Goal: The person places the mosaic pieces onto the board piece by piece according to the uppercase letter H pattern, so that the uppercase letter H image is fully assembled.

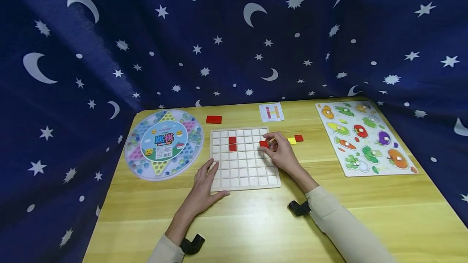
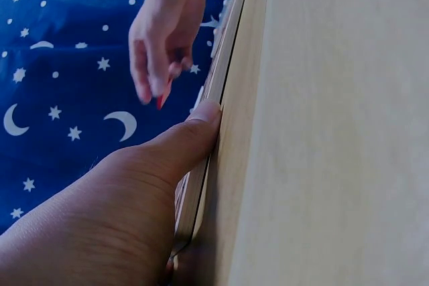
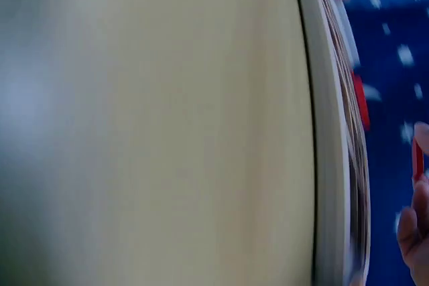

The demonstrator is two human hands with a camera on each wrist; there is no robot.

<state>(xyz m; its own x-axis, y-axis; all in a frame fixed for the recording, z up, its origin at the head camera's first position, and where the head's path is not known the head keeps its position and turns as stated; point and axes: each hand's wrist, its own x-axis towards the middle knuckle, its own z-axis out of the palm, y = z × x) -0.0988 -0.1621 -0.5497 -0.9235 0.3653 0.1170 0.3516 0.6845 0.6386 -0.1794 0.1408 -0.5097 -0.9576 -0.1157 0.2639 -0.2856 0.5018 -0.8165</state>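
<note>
Right hand (image 1: pixel 283 153) is pinching a flat, square, red tile (image 1: pixel 263 144) above the board (image 1: pixel 244 163), toward its right; left hand (image 1: pixel 202 188), spread, is touching its edges; the disc (image 1: pixel 163 143) is reading "跳棋".

- Red tile (image 1: pixel 264 144): partly covered by the right hand (image 1: pixel 283 153); only a sliver shows in the left wrist view.
- Right hand: hides part of the board's (image 1: pixel 252 188) right edge; cut off by the right edge in the right wrist view.
- Left hand (image 1: pixel 201 182): cut off by the left and bottom edges of its wrist view.
- Red piece (image 3: pixel 361 102): blurred, partly hidden behind the board.
- Red stack (image 1: pixel 213 119): too small to count.
- Card (image 1: pixel 279 110): fine detail too small to tell.
- Round game (image 1: pixel 163 139): small lettering unreadable.
- Sleeves (image 1: pixel 341 222): cut off at the bottom.
- Curtain (image 1: pixel 226 76): cut off at top and sides.
</note>
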